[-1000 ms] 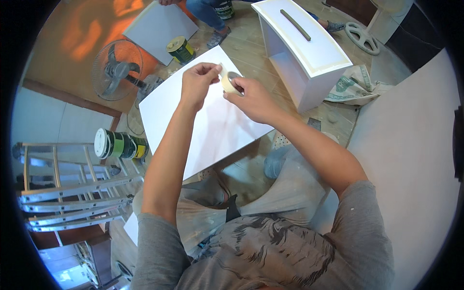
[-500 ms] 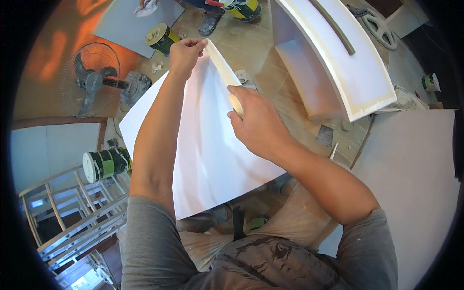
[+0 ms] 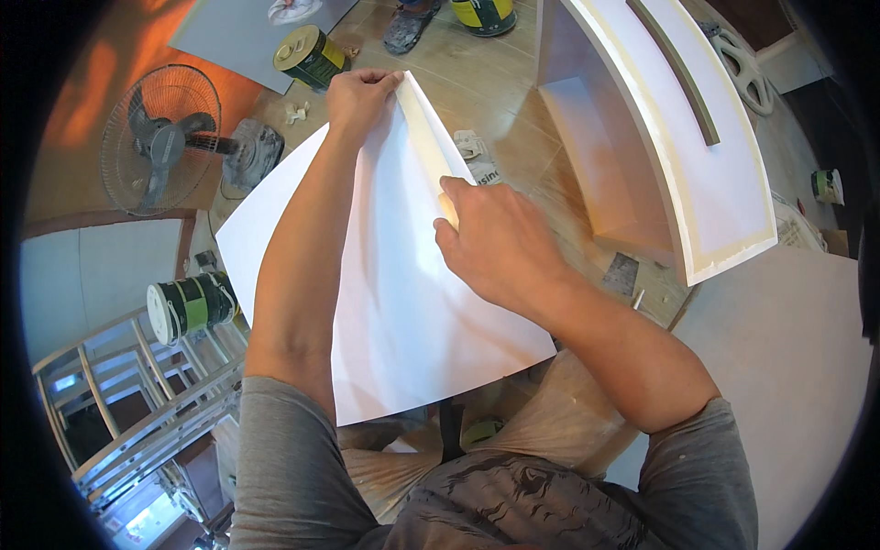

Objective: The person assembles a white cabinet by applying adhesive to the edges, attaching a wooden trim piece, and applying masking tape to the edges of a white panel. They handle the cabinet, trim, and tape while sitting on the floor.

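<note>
A large white sheet of paper [image 3: 403, 321] hangs slanting in front of me, its surface gently creased. Along its upper right edge runs a cream strip of masking tape [image 3: 422, 137]. My left hand [image 3: 357, 103] pinches the sheet's top corner, at the far end of the strip. Lower on the same edge, my right hand [image 3: 504, 243] is closed around a roll of masking tape [image 3: 448, 209], mostly covered by the fingers. The right index finger lies against the edge of the strip.
A white curved cabinet piece [image 3: 632, 119] stands at the right, above a pale panel [image 3: 779, 367]. Paint buckets [image 3: 312, 55] stand at the back, near another person's shoe [image 3: 408, 29]. On the left are a fan [image 3: 165, 142], a green-banded bucket [image 3: 191, 307] and a metal ladder [image 3: 147, 403].
My right hand has slid slightly down the sheet's edge, lengthening the tape between my hands. My left hand keeps its pinch. The surroundings have shifted a little in view.
</note>
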The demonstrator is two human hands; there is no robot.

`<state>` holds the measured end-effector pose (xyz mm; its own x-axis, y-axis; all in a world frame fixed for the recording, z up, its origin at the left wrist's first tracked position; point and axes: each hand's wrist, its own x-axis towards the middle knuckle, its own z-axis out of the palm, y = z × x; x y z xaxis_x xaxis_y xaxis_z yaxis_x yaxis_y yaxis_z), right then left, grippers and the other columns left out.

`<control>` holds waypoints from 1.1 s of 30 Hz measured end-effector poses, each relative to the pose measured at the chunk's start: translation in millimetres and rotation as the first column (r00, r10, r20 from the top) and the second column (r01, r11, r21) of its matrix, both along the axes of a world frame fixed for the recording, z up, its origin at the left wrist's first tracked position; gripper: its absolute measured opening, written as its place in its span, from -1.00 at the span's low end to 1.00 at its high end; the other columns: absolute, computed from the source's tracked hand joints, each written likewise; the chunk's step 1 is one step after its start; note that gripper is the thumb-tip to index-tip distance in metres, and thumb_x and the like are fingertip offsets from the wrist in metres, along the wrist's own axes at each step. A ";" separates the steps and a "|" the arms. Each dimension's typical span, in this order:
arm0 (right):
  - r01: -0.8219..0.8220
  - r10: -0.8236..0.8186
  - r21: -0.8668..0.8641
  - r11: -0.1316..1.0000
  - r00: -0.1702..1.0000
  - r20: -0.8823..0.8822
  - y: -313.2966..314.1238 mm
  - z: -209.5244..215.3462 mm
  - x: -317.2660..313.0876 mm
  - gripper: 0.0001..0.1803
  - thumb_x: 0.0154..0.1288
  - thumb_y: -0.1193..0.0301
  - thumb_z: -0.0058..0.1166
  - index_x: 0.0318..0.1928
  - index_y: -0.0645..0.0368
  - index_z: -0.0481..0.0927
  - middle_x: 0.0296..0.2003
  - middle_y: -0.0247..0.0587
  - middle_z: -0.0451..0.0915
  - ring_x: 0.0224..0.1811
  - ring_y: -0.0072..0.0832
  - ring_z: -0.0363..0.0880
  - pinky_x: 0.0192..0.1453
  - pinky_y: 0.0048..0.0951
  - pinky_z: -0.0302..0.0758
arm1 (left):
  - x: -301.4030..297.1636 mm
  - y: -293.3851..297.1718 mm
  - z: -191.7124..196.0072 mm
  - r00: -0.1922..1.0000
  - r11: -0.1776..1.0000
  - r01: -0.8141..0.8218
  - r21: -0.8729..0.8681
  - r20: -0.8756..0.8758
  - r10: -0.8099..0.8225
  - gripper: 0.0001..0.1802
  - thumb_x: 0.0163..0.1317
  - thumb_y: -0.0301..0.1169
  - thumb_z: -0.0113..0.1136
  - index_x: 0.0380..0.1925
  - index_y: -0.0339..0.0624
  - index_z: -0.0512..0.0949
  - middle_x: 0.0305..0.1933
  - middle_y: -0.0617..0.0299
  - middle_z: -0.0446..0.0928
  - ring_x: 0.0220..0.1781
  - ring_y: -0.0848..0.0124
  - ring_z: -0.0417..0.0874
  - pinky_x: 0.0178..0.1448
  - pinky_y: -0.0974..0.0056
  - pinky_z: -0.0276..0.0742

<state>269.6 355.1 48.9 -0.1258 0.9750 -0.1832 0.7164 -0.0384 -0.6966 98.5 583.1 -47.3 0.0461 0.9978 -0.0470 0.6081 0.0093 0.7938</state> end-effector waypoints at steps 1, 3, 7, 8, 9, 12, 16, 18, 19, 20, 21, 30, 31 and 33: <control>0.008 -0.008 -0.001 1.000 1.000 0.009 0.9 0.7 0.4 -0.78 0.32 0.45 0.06 -0.20 0.40 0.62 -0.33 0.24 0.71 -0.23 0.14 0.73 -0.04 0.05 0.64 | 0.8 0.0 0.3 1.000 1.000 -0.012 0.010 -0.012 0.012 -0.70 0.27 -0.23 0.50 -0.18 -0.26 0.82 -0.38 0.30 0.70 -0.42 0.55 0.56 -0.29 0.39 0.50; 0.029 -0.029 -0.005 1.000 0.999 0.029 2.2 0.5 1.9 -0.79 0.31 0.45 0.05 -0.22 0.39 0.63 -0.33 0.24 0.71 -0.24 0.13 0.73 -0.04 0.04 0.64 | 3.6 0.0 1.9 0.999 0.999 -0.036 -0.006 -0.029 0.036 -0.69 0.26 -0.23 0.50 -0.17 -0.25 0.82 -0.36 0.27 0.72 -0.42 0.53 0.58 -0.29 0.38 0.51; 0.041 -0.040 -0.020 0.999 0.998 0.045 2.4 -3.8 7.0 -0.73 0.32 0.43 0.07 -0.08 0.39 0.63 -0.29 0.26 0.72 -0.21 0.13 0.72 0.00 0.04 0.62 | 8.5 -4.3 4.8 0.999 0.999 -0.043 -0.004 0.003 0.043 -0.68 0.24 -0.21 0.51 -0.18 -0.25 0.83 -0.36 0.21 0.73 -0.41 0.50 0.60 -0.28 0.35 0.53; 0.038 -0.035 -0.057 0.998 0.998 0.050 3.5 -2.5 7.9 -0.63 0.34 0.40 0.12 0.07 0.39 0.62 -0.24 0.28 0.72 -0.17 0.14 0.72 0.03 0.03 0.61 | 7.9 -3.7 2.7 0.998 0.999 -0.054 0.003 -0.014 0.054 -0.67 0.23 -0.21 0.51 -0.18 -0.25 0.83 -0.36 0.21 0.74 -0.41 0.50 0.60 -0.27 0.34 0.53; 0.035 -0.030 -0.095 0.995 0.998 0.055 4.1 -1.6 8.7 -0.51 0.35 0.36 0.16 0.21 0.39 0.61 -0.20 0.30 0.72 -0.14 0.15 0.71 0.06 0.03 0.59 | 6.6 -2.7 1.3 0.997 0.998 -0.065 0.011 -0.031 0.066 -0.67 0.23 -0.20 0.52 -0.19 -0.25 0.83 -0.36 0.21 0.74 -0.41 0.50 0.60 -0.27 0.34 0.53; 0.042 -0.038 -0.112 0.993 0.998 0.040 4.0 -1.4 9.9 -0.52 0.35 0.37 0.14 0.20 0.40 0.62 -0.21 0.31 0.72 -0.15 0.16 0.71 0.06 0.04 0.59 | 7.2 -3.6 -0.2 0.996 0.997 -0.073 0.028 -0.052 0.075 -0.67 0.20 -0.18 0.53 -0.20 -0.23 0.83 -0.36 0.22 0.74 -0.41 0.49 0.61 -0.26 0.33 0.53; 0.049 -0.043 -0.109 0.993 0.997 0.064 3.8 -0.3 9.1 -0.53 0.35 0.37 0.12 0.19 0.41 0.62 -0.23 0.33 0.71 -0.15 0.16 0.71 0.06 0.04 0.59 | 9.2 -5.2 -0.5 0.992 0.995 -0.082 0.057 -0.093 0.087 -0.66 0.18 -0.15 0.53 -0.22 -0.20 0.84 -0.37 0.22 0.74 -0.40 0.46 0.64 -0.23 0.31 0.54; 0.045 -0.037 -0.108 0.993 0.997 0.067 3.9 0.1 9.1 -0.53 0.35 0.37 0.11 0.18 0.42 0.62 -0.23 0.34 0.71 -0.15 0.16 0.71 0.06 0.04 0.59 | 10.3 -5.9 0.5 0.992 0.995 -0.082 0.059 -0.095 0.087 -0.65 0.17 -0.14 0.53 -0.22 -0.18 0.84 -0.37 0.20 0.75 -0.39 0.44 0.65 -0.21 0.29 0.56; 0.047 -0.040 -0.109 0.993 0.997 0.064 3.8 0.1 8.7 -0.53 0.35 0.37 0.11 0.18 0.42 0.62 -0.23 0.34 0.71 -0.15 0.16 0.71 0.06 0.04 0.59 | 10.8 -6.5 0.8 0.992 0.995 -0.083 0.060 -0.095 0.088 -0.65 0.17 -0.13 0.52 -0.22 -0.17 0.84 -0.36 0.19 0.75 -0.39 0.42 0.66 -0.20 0.29 0.57; 0.048 -0.042 -0.110 0.993 0.997 0.060 3.8 0.1 8.0 -0.53 0.35 0.37 0.11 0.18 0.42 0.62 -0.23 0.34 0.71 -0.15 0.16 0.71 0.06 0.04 0.59 | 10.3 -6.5 -0.1 0.990 0.994 -0.081 0.077 -0.113 0.090 -0.65 0.17 -0.12 0.52 -0.22 -0.16 0.84 -0.36 0.18 0.76 -0.38 0.41 0.67 -0.18 0.28 0.57; 0.049 -0.043 -0.110 0.993 0.997 0.057 3.9 0.2 7.4 -0.53 0.35 0.37 0.11 0.18 0.43 0.62 -0.23 0.35 0.71 -0.15 0.16 0.71 0.06 0.04 0.59 | 10.0 -6.3 -1.0 0.987 0.992 -0.080 0.095 -0.130 0.092 -0.65 0.16 -0.12 0.52 -0.22 -0.15 0.84 -0.35 0.17 0.76 -0.38 0.40 0.68 -0.17 0.28 0.58; 0.073 -0.069 -0.047 0.996 0.994 0.085 1.0 -1.9 5.1 -0.78 0.30 0.46 0.03 -0.23 0.38 0.67 -0.34 0.23 0.72 -0.24 0.10 0.73 -0.02 0.03 0.62 | 11.6 -4.7 -3.9 0.984 0.991 -0.106 0.081 -0.138 0.116 -0.63 0.11 -0.07 0.55 -0.24 -0.12 0.85 -0.35 0.18 0.78 -0.35 0.40 0.72 -0.13 0.28 0.61; 0.073 -0.070 -0.035 0.997 0.994 0.084 0.8 -2.0 5.0 -0.78 0.30 0.46 0.03 -0.23 0.38 0.67 -0.34 0.23 0.72 -0.24 0.10 0.73 -0.03 0.03 0.62 | 11.4 -4.9 -3.4 0.983 0.991 -0.106 0.080 -0.141 0.117 -0.62 0.11 -0.07 0.55 -0.25 -0.12 0.85 -0.35 0.19 0.78 -0.35 0.39 0.72 -0.13 0.28 0.61; 0.068 -0.066 -0.011 0.998 0.994 0.083 0.4 -1.9 4.4 -0.78 0.29 0.45 0.04 -0.24 0.38 0.66 -0.36 0.23 0.72 -0.26 0.10 0.73 -0.05 0.03 0.62 | 8.9 -2.1 -6.0 0.981 0.991 -0.097 0.094 -0.161 0.111 -0.63 0.10 -0.07 0.56 -0.27 -0.12 0.85 -0.35 0.19 0.78 -0.35 0.39 0.73 -0.14 0.28 0.61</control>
